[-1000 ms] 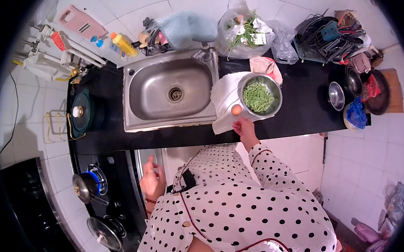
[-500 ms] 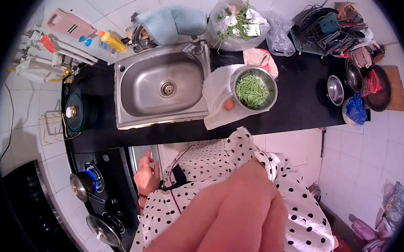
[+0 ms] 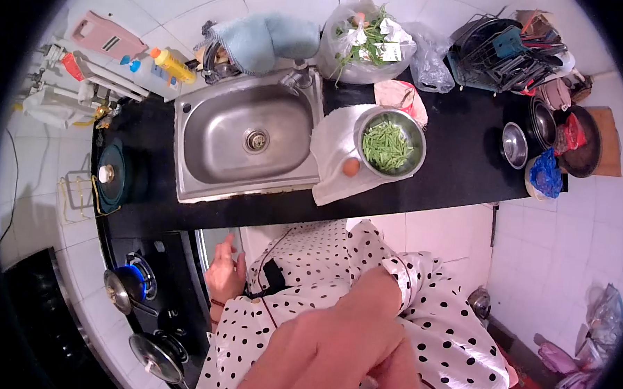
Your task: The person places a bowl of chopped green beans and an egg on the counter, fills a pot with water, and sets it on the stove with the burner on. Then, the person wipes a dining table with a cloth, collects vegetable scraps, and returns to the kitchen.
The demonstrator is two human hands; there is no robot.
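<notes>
Close to the camera, my right hand (image 3: 329,348) looms large above the polka-dot garment (image 3: 452,319). Its fingertips run out of the bottom of the view, so I cannot see what they touch. My left hand (image 3: 226,269) is beside the counter's front edge, left of my body, fingers partly apart and holding nothing. On the counter, a steel bowl (image 3: 419,154) of cut green beans (image 3: 386,146) stands on a pale cloth (image 3: 331,136). A brown egg (image 3: 351,167) lies on that cloth, left of the bowl.
A steel sink (image 3: 220,138) is set into the black counter (image 3: 459,145). At the left, a small pan (image 3: 116,290) sits by a lit blue burner (image 3: 141,274), with a lidded pan (image 3: 153,358) nearby. A dark green pot (image 3: 121,176) stands at the counter's left end. Bowls (image 3: 514,145) are at the right.
My right hand has drawn slightly down and turned, with a gap now showing beside its thumb side. My left hand stays about where it was. The view has shifted slightly.
</notes>
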